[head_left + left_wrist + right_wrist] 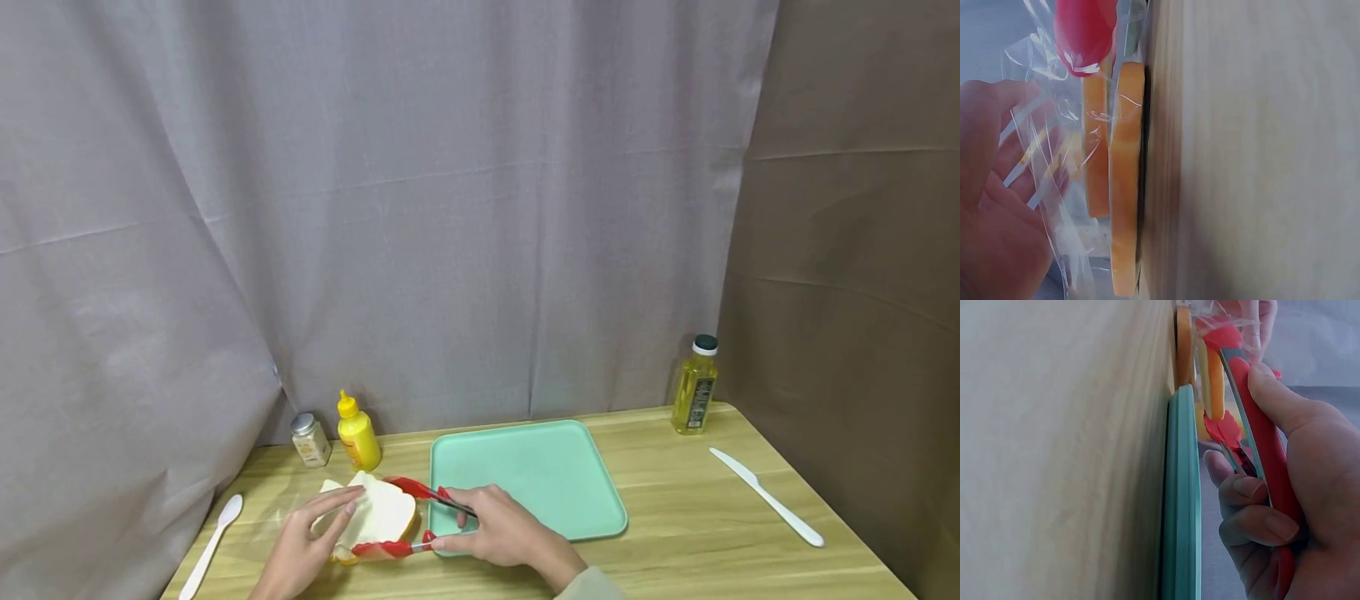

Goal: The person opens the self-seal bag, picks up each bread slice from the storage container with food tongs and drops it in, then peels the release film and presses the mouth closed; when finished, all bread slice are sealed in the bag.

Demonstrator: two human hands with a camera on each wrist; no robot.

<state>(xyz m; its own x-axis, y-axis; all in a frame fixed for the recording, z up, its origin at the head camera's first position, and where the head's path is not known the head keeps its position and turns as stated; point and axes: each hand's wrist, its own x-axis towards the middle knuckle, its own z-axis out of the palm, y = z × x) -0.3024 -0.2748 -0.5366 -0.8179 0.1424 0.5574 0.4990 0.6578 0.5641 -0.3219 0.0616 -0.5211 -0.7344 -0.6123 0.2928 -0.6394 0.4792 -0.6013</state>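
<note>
1. Two bread slices (378,512) lie in a clear plastic bag (1054,125) on the table (675,533), just left of the one green tray (532,479).
2. The right hand (502,529) grasps the red tongs (408,517), whose two tips sit around a slice.
3. The left hand (307,542) rests with straight fingers on the bag.
4. I judge that no slice is on the tray yet.
5. Around them: one spoon (213,546), one knife (765,496), three bottles.

Red tongs (408,517), arms spread, straddle the upper of two pale, tan-crusted bread slices (375,515) lying flat in clear wrap, immediately left of the grip.
</note>
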